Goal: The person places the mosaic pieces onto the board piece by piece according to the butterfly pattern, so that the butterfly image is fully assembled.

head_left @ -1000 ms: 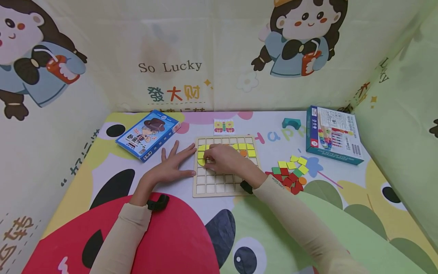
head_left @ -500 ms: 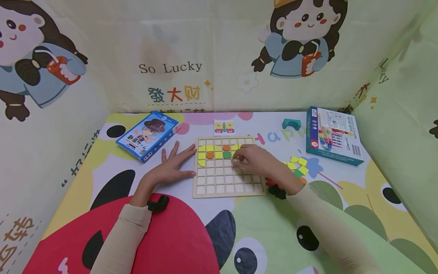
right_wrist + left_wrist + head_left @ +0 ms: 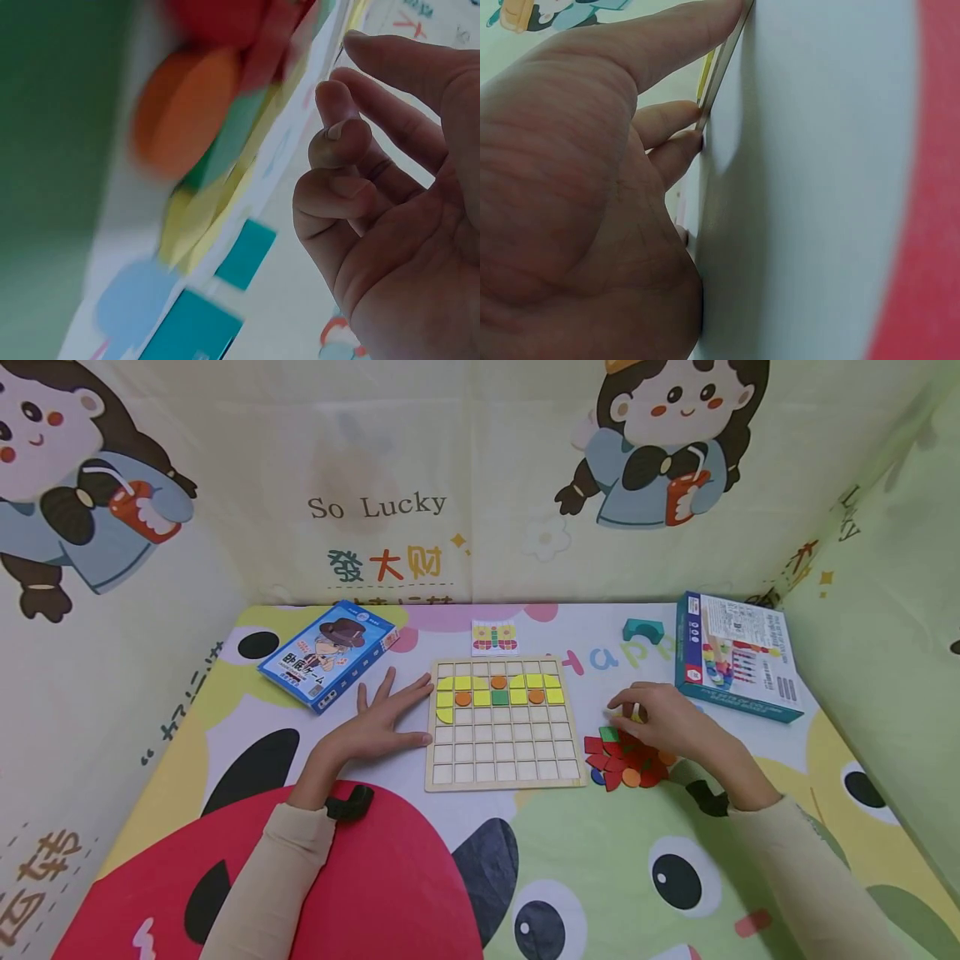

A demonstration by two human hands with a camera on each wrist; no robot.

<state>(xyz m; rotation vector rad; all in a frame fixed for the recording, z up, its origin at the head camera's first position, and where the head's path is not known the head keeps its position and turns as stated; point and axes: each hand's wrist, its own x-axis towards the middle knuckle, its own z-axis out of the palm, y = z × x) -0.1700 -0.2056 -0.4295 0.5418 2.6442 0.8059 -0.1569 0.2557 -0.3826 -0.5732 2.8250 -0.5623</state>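
Note:
A light wooden grid board lies in the middle, its upper rows holding yellow tiles, orange discs and a green square. My left hand lies spread beside it; thumb and fingertips touch its left edge, as the left wrist view also shows. My right hand hovers over the loose pile of red pieces right of the board, partly hiding the yellow ones. In the right wrist view, its fingers are loosely bent, thumb and index apart, with nothing seen between them, near an orange disc and green and yellow pieces.
A small butterfly picture card lies behind the board. A blue card-game box is at the back left, a teal-edged box at the back right. Beside that box stands a teal arch block.
My right hand has moved right, from over the board's left part, across its right part, to the loose pile. Tiles it covered now show. My left hand stays at the board's edge.

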